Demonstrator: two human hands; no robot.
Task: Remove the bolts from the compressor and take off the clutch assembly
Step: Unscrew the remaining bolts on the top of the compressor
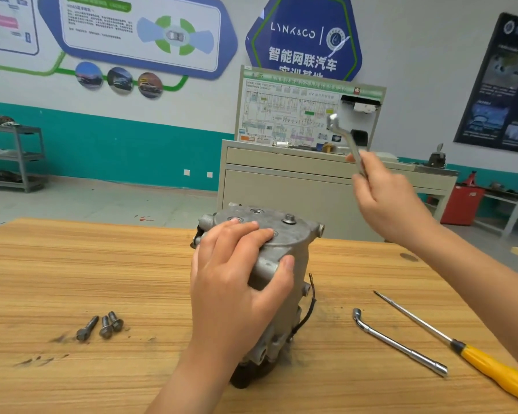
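At the middle of the wooden table (72,264) we are steadying the air-conditioning compressor (296,243), which is standing on end with its dark clutch end (245,379) down against the tabletop. Our left hand (237,282) is lying over its grey top cover, fingers spread across the flat face and thumb curling round the rim, so we are gripping the housing from above. Our right hand (386,198) is hovering above and to the right of the compressor, well clear of it, fingers curled round the shaft of a silver offset wrench (346,135) whose head is pointing up and away from us. One hex bolt (289,218) is sitting in the top cover, just beyond our left fingertips. A black wire (310,306) is hanging down the compressor's right side.

Three loose bolts (105,325) are lying side by side on the table to the left of the compressor. To the right, an L-shaped socket wrench (398,343) and a yellow-handled screwdriver (491,369) are lying near each other but apart. A grey metal rack (21,156) is standing against the far left wall, its shelves carrying dark parts (too blurred for us to name).
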